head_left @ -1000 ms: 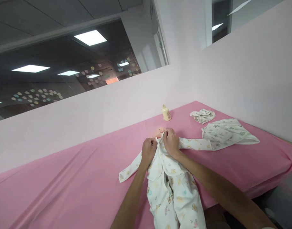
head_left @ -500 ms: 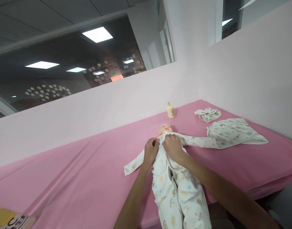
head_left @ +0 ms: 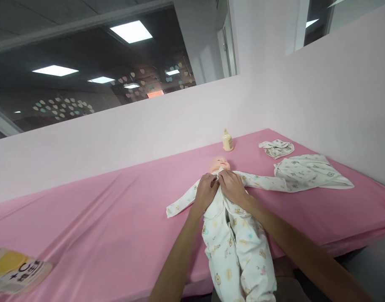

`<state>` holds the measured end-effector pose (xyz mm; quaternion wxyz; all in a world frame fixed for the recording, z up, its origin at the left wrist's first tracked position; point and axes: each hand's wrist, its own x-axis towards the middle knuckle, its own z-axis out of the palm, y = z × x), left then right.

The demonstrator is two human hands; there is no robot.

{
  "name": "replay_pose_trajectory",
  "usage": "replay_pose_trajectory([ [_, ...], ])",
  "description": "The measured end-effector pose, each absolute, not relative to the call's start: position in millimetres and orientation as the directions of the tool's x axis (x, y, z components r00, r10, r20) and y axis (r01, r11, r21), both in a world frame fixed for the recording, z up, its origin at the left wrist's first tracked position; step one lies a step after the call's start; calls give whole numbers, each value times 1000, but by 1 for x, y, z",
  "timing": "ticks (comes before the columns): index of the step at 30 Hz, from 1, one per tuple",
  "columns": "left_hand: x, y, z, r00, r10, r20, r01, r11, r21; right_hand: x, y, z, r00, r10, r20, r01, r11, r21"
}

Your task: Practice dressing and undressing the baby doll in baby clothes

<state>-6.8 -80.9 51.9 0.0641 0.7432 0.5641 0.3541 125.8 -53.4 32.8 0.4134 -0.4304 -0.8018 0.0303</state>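
Observation:
A baby doll (head_left: 221, 162) lies on its back on the pink-covered table (head_left: 116, 235), dressed in a white baby romper (head_left: 225, 256) with small printed animals. Its sleeves stretch out to both sides, and the legs hang toward me over the table's edge. At the doll's collar, my left hand (head_left: 206, 192) pinches the romper's front edge. Right beside it, my right hand (head_left: 232, 186) grips the other side of the collar, the fingertips of both hands nearly touching. Below them the front of the romper gapes along its middle. What exactly lies between the fingertips is hidden.
A cream pump bottle (head_left: 228, 141) stands behind the doll near the wall. On the right lie a small folded white cloth (head_left: 276, 148) and a larger printed cloth (head_left: 312, 173), which the right sleeve touches. A plastic bottle (head_left: 17, 270) lies at the lower left.
My left hand has moved right and up to meet my right hand at the collar, closing the gap between them. The view has shifted slightly.

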Motion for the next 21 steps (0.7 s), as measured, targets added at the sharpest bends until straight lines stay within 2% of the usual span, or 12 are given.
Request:
replay_pose_trajectory([
  [4,-8,-79,48,113,852,511,776,-397,491,130,-55,31,-235,724,649,541,652,-531],
  [9,-6,-81,44,62,836,545,722,-415,554,136,-56,34,-155,832,533,336,551,-764],
  [13,-6,-82,43,48,844,535,693,-413,590,139,-55,33,-159,841,518,324,540,-777],
  [21,-6,-80,43,110,837,535,700,-448,557,137,-50,26,-188,842,506,400,536,-744],
])
